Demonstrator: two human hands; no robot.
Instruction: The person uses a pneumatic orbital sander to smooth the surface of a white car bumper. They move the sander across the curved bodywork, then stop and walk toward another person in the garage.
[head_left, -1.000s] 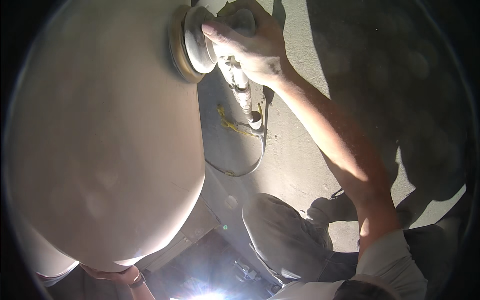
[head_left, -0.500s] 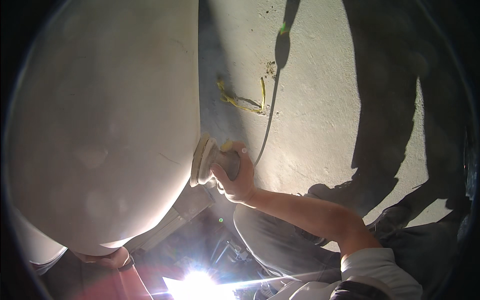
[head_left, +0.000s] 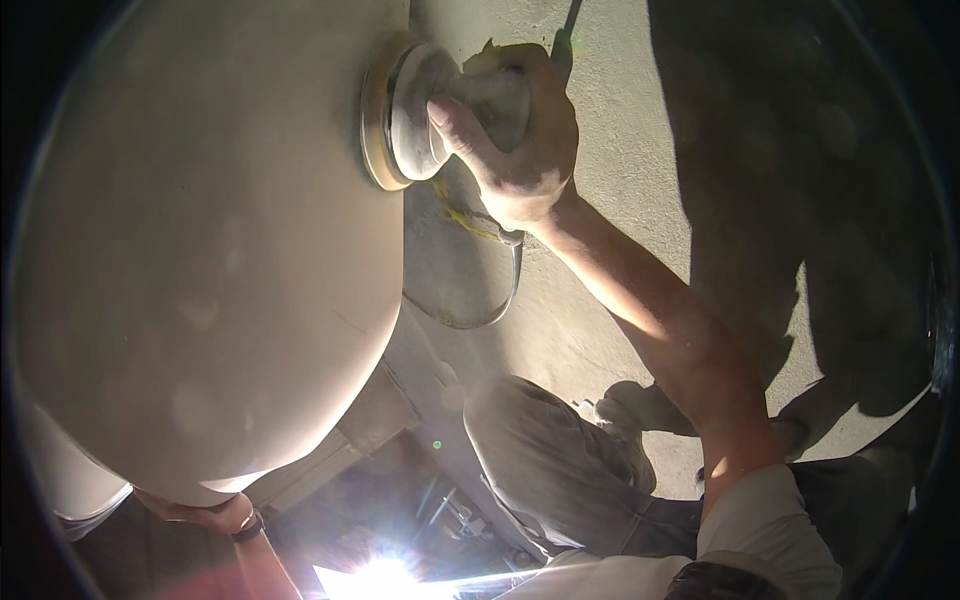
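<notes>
A large pale, smooth, rounded piece (head_left: 230, 230) fills the left of the view. My right hand (head_left: 535, 150) is wrapped around a dusty power sander (head_left: 415, 115), its thumb along the near side of the body. The sander's round pad (head_left: 376, 120) meets the piece at its far right edge. From below that hand a grey cord (head_left: 517, 275) loops down and passes behind the piece. At the lower left, my left hand (head_left: 215, 515) touches the piece's near lower edge, a dark band around its wrist. Most of its fingers are hidden beneath that edge.
Yellow strip-like scraps (head_left: 455, 212) lie on the rough concrete floor (head_left: 630, 130) behind the cord. My bent knee (head_left: 520, 420) is close to the piece's right side. Bright glare (head_left: 385, 580) washes out the bottom. Dark shadows cover the right.
My right hand has carried the sander farther away along the piece's right edge and onto its surface. The cord now hangs in a loop. My left hand has stayed nearly in place.
</notes>
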